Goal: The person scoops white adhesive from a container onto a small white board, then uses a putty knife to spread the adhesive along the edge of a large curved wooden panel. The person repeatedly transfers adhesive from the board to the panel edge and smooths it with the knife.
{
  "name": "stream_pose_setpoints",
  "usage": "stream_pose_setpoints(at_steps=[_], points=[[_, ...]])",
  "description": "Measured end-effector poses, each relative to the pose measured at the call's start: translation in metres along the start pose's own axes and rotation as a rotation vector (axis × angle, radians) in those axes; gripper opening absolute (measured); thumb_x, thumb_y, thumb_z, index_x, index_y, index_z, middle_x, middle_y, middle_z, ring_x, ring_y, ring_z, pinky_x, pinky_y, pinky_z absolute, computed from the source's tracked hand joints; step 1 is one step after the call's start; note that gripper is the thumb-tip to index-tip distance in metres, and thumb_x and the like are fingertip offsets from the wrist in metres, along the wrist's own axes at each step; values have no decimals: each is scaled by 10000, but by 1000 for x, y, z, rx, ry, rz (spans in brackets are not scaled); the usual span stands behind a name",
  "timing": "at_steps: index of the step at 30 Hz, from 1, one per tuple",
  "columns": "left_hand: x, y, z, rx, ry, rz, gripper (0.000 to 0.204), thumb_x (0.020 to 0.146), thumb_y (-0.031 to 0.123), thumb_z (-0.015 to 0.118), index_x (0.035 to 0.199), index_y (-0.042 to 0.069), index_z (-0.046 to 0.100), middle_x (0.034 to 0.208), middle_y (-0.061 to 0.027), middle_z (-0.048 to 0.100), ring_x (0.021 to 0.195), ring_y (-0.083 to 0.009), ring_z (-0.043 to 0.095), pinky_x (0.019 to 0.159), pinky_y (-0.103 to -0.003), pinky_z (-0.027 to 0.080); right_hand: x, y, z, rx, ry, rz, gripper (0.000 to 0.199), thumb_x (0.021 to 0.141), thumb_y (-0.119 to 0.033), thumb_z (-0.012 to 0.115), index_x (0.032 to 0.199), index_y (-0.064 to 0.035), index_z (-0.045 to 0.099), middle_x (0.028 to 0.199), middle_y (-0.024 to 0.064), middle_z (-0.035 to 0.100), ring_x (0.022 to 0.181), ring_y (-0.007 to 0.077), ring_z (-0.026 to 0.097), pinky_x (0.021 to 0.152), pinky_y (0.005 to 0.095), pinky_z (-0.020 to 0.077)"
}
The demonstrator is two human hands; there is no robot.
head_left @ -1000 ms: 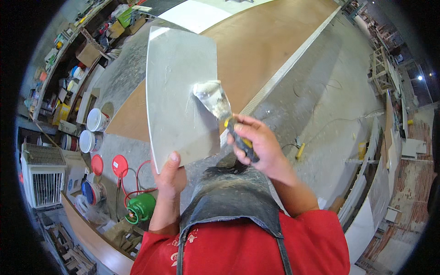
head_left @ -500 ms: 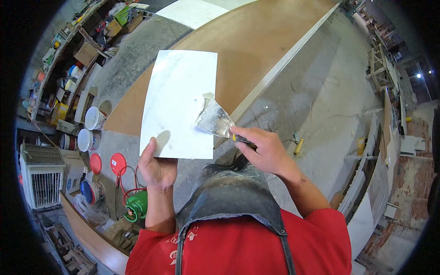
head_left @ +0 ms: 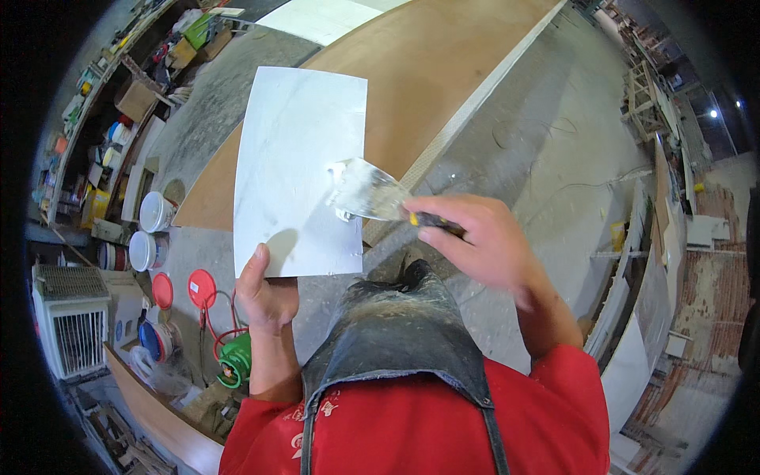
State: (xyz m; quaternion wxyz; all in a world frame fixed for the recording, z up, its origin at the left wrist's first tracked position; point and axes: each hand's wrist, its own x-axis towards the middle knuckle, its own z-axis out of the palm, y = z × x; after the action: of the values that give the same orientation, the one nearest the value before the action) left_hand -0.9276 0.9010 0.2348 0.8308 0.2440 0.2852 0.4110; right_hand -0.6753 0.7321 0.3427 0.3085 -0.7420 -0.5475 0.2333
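Tile work observed: left hand closed on the lower edge of a white rectangular marble-look tile, held up tilted to present its face. Right hand wrapped around a yellow-and-black-handled putty knife (blade smeared white), blade touching the tile's right side, above the long brown board surface.

Grey concrete floor; long plywood board far centre; cluttered shelves left; brick wall right.
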Motion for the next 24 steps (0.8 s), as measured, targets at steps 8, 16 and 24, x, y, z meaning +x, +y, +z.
stream_pose_setpoints(at_steps=[8, 16, 24], points=[[1, 4, -2, 57, -68, -34, 555, 926, 280, 655, 1371, -28, 535, 1338, -182, 617, 1280, -336, 548, 1133, -469, 362, -32, 7, 33, -176, 6, 1, 311, 895, -142, 668, 1204, -138, 705, 972, 123, 723, 862, 346, 684, 749, 413, 557], [31, 10, -3, 34, -101, -51, 504, 994, 294, 552, 1398, -7, 527, 1396, -164, 595, 1318, -305, 536, 1145, -473, 359, -34, 137, 31, 854, 296, 441, 407, 986, -172, 609, 1380, -75, 586, 849, 62, 680, 587, 101, 587, 485, 245, 452], [18, 17, 15, 180, -15, -103, 620, 976, 271, 570, 1509, 11, 390, 1477, -197, 508, 1368, -347, 480, 1173, -525, 322, 71, 287, 42, 1368, 801, 425, 271, 986, -214, 638, 1203, -52, 628, 841, 38, 665, 552, 96, 567, 436, 240, 404]])
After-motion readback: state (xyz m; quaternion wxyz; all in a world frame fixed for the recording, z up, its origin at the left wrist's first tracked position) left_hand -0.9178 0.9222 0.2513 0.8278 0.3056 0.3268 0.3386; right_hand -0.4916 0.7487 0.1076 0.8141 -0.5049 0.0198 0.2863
